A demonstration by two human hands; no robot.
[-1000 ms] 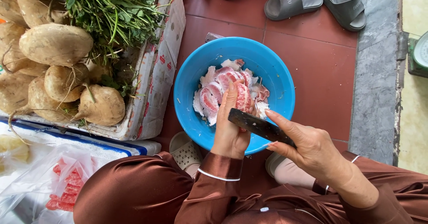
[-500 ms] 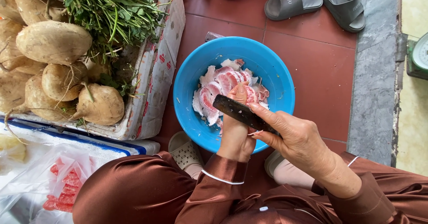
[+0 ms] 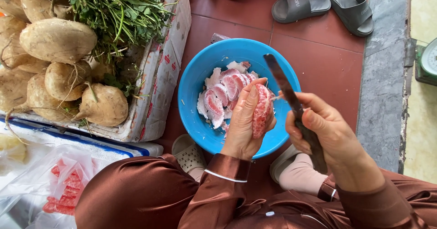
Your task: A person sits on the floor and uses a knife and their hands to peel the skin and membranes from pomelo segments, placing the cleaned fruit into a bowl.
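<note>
- Pink pomelo segment (image 3: 261,110) sits clasped in your left hand (image 3: 246,124), over the blue bowl (image 3: 193,87) of peeled pieces.
- Your right hand (image 3: 325,135) grips the dark knife (image 3: 291,102), tip beside the segment.
- Risk: wet fruit could slip; blade near your left fingers (image 3: 251,97) may nick them.

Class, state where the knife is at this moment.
In the head view, the knife is gripped in the right hand, blade over the blue bowl's right rim.

Soft even daylight, sharp focus.
</note>
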